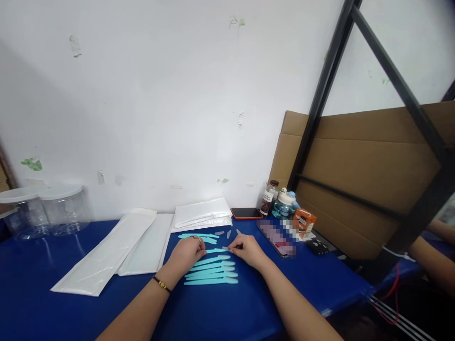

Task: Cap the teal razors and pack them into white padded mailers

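My left hand point(192, 251) is closed on the handle of a turquoise eyebrow razor point(215, 250), which lies crosswise above the table. At the razor's right end, my right hand point(246, 249) pinches a small clear blade cap point(226, 248); whether the cap is seated on the blade I cannot tell. Nearer to me, several turquoise razors point(209, 274) lie in a row with pale caps over their right ends. Beyond my left hand are more razors point(199, 235), partly hidden by the fingers. Loose clear caps point(228, 233) are scattered just past my right hand.
White padded mailers point(106, 251) lie at left, with a stack of them point(202, 213) by the wall. Behind and right stand a phone point(246, 213), a dark-capped bottle point(269, 199), a water bottle point(284, 204) and an orange box point(304, 222). Clear jars point(66, 210) stand far left.
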A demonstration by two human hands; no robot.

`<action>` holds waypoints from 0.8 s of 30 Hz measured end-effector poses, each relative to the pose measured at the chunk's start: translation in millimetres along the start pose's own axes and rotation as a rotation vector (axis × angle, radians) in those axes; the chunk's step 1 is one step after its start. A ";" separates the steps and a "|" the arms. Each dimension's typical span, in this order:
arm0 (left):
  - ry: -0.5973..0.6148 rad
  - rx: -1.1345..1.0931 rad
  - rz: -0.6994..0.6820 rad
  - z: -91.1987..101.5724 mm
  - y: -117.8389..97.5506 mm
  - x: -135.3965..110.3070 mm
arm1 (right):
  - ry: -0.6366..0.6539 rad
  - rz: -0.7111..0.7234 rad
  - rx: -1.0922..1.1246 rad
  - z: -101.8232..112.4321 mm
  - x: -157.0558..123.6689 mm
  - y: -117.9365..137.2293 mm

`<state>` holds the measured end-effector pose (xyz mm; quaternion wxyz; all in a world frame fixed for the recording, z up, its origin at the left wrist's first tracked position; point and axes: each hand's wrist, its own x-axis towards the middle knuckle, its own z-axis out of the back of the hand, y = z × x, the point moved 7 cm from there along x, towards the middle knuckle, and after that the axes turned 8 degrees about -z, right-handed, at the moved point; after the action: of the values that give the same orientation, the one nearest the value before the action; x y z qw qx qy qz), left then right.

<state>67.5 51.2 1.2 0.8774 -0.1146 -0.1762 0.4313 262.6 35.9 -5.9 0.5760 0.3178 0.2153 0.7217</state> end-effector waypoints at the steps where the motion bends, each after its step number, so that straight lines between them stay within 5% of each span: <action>1: 0.001 -0.005 0.000 -0.7 -1.6 0.5 | 0.005 0.006 0.004 -2.3 1.0 0.4; 18: 0.042 -0.136 -0.033 -11.4 -4.6 3.1 | 0.085 0.094 -0.016 -8.5 0.8 10.9; 24: -0.162 0.088 -0.021 14.6 20.2 0.4 | -0.141 -0.084 -0.313 12.2 30.9 5.2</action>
<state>47.3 64.3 7.5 0.8689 -0.0387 -0.2287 0.4372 263.4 63.9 12.7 0.6616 0.2649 0.0727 0.6978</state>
